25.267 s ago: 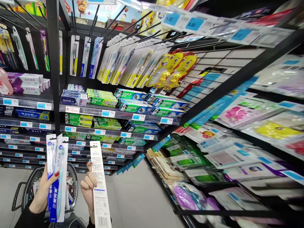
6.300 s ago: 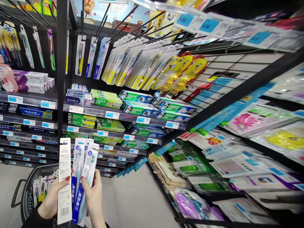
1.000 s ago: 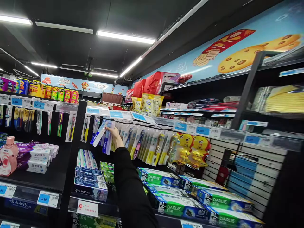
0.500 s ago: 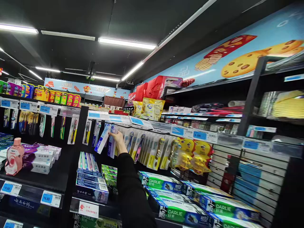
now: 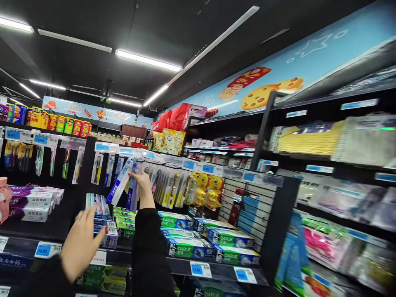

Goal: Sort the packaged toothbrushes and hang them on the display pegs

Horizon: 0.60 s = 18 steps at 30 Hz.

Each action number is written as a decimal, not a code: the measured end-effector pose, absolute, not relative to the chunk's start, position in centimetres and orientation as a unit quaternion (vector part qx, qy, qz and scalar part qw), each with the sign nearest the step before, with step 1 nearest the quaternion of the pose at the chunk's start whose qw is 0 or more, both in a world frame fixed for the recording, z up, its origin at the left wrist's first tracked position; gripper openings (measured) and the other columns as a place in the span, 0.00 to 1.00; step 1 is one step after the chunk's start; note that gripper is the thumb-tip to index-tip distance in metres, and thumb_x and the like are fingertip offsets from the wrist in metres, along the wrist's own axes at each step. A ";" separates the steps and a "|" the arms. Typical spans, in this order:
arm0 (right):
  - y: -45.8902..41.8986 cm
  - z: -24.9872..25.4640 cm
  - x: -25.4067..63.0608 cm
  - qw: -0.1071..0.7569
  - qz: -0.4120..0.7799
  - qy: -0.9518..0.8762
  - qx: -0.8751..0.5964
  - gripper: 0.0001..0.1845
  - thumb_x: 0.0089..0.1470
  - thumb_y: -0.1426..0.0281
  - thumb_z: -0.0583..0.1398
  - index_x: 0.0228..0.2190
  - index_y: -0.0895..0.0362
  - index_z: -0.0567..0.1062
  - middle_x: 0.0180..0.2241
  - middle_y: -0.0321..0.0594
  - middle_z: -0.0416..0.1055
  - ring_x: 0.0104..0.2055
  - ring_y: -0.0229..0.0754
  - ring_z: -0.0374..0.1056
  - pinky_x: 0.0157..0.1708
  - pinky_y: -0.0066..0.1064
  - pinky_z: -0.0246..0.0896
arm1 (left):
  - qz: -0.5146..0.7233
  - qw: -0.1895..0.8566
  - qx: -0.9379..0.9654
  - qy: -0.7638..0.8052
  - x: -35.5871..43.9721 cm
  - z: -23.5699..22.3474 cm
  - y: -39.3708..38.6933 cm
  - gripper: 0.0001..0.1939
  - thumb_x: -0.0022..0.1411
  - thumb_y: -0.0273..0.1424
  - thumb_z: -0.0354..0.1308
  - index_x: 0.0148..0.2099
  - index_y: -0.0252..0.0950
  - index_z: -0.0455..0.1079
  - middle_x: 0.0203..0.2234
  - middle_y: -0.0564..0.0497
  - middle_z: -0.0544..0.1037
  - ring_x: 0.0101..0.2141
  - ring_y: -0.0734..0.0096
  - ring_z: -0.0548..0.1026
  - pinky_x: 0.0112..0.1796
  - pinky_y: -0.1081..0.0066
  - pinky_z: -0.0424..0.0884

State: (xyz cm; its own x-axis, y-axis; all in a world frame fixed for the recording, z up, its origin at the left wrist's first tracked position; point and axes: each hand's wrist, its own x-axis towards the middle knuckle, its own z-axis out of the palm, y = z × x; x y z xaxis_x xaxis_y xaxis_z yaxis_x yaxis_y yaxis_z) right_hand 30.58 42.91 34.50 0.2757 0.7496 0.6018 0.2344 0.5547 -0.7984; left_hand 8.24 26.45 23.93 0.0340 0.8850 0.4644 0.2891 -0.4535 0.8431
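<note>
Pinching blue-and-white toothbrush packs point(image 5: 120, 182) in right hand point(image 5: 142, 184): one's long axis slants, blue end down-left; other near-vertical. Left hand point(image 5: 81, 241) fingers spread.

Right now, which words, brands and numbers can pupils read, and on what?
"DARLIE 好来": blue-and-green boxes
"DARLIE": green boxes below
"益优薄荷": white-and-purple boxes
"三笑完美": slanted toothbrush pack
"火腿肠": far blue banner
"方便面": same banner
"6.80": upper-left price tag
"12.00": tag beside it
"16.80": lower-left price tag
Most other print: too small or blurred.
</note>
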 end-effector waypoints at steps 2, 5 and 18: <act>41.7 34.9 30.5 0.671 0.196 -0.564 -0.439 0.12 0.50 0.64 0.59 0.27 0.63 0.71 0.23 0.34 0.69 0.24 0.33 0.65 0.27 0.28 0.62 | 0.516 0.292 0.681 0.431 10.7 27.7 29.9 0.33 0.44 0.38 0.61 0.53 0.31 0.61 0.55 0.38 0.60 0.57 0.48 0.51 0.56 0.60 0.43; 40.0 35.4 30.5 0.665 0.208 -0.558 -0.451 0.11 0.49 0.65 0.59 0.24 0.62 0.69 0.20 0.32 0.67 0.21 0.32 0.64 0.24 0.27 0.60 | 0.463 0.379 0.694 0.401 13.5 30.7 33.9 0.26 0.41 0.38 0.62 0.42 0.28 0.66 0.38 0.35 0.74 0.43 0.47 0.70 0.43 0.59 0.62; 33.7 37.5 30.4 0.659 0.244 -0.551 -0.450 0.08 0.25 0.76 0.63 0.17 0.61 0.71 0.20 0.37 0.71 0.22 0.39 0.66 0.23 0.29 0.58 | 0.483 0.531 0.671 0.186 15.3 30.1 32.7 0.17 0.45 0.38 0.62 0.36 0.33 0.69 0.28 0.50 0.75 0.32 0.65 0.72 0.35 0.69 0.65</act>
